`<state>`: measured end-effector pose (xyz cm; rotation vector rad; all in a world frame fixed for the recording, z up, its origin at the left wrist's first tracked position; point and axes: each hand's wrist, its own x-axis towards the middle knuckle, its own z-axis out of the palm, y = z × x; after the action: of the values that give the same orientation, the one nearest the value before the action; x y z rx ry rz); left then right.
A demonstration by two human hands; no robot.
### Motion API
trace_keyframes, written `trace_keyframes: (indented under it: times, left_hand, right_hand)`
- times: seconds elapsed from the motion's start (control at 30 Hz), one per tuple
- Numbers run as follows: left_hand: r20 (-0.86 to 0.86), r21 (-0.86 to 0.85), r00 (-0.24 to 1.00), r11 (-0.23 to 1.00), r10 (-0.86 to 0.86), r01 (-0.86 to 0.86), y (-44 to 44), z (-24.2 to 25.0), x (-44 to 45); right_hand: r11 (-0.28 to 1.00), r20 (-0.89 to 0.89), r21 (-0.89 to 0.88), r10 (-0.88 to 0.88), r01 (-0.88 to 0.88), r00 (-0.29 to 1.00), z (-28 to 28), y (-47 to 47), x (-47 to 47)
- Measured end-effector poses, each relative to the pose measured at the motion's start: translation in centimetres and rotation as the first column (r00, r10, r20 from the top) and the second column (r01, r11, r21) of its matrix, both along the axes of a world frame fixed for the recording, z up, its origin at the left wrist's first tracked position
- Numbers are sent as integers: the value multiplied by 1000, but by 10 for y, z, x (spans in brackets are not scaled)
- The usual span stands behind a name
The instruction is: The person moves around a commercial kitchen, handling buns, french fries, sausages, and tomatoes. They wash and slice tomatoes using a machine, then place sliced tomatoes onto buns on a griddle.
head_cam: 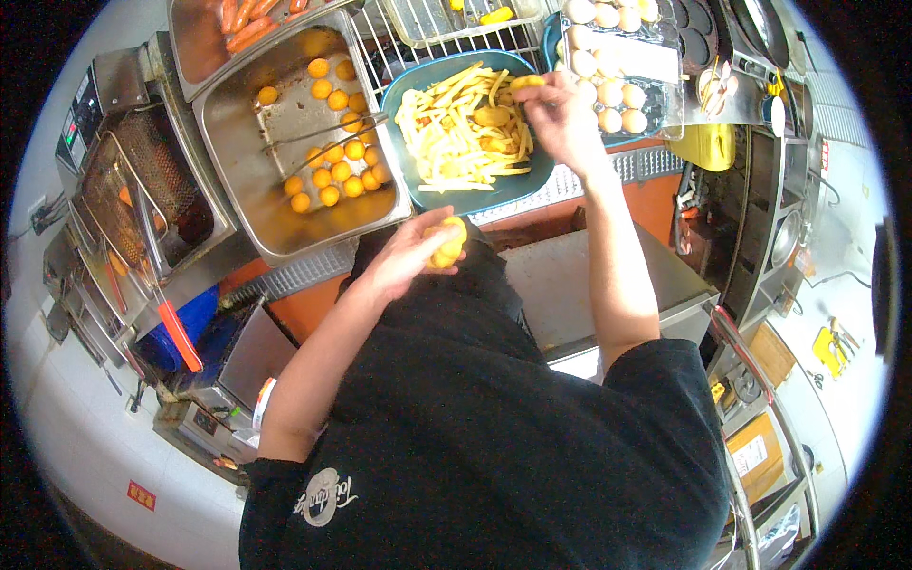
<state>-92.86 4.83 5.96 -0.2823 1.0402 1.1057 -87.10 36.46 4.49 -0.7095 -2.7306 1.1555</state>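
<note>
My left hand (407,255) is closed around several yellow, rounded nugget-like pieces (449,242), held just in front of my body. Pinched between the fingertips of my right hand (563,117) is one more flat yellow piece (528,82), above the right rim of a teal tub (491,198). Pale French fries (445,135) fill that tub, and a few rounder golden pieces (491,116) lie among them. Left of the tub, a deep stainless steel pan (285,231) contains several orange balls (340,171) and metal tongs (331,146).
Sausages (249,32) lie in another steel pan at the back left. A deep fryer with a mesh basket (149,164) stands far left, its orange handle (179,335) jutting towards me. Eggs (609,92) sit in a clear plastic carton at right. A wire rack (374,50) spans behind the tub.
</note>
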Motion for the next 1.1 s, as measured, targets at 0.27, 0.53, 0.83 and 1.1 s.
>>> trace_keyframes:
  times: [0.27, 0.53, 0.83, 1.1]
  left_hand:
    - [-42, -13, 998, 999, -44, 43, 5, 1, 2]
    - [-17, 38, 1000, 999, -23, 24, 0, 3, 2]
    - [-70, 106, 997, 994, -29, 36, -5, 3, 4]
    - [-75, 84, 997, 996, -24, 30, -3, 11, 2]
  right_hand:
    - [807, 307, 432, 289, -403, 907, -25, -27, -20]
    - [1000, 47, 5, 10, -10, 999, 5, -12, 1]
    - [834, -7, -344, -462, 432, 887, -10, -42, 15]
    - [946, -67, -182, -283, 267, 957, 6, -33, 25]
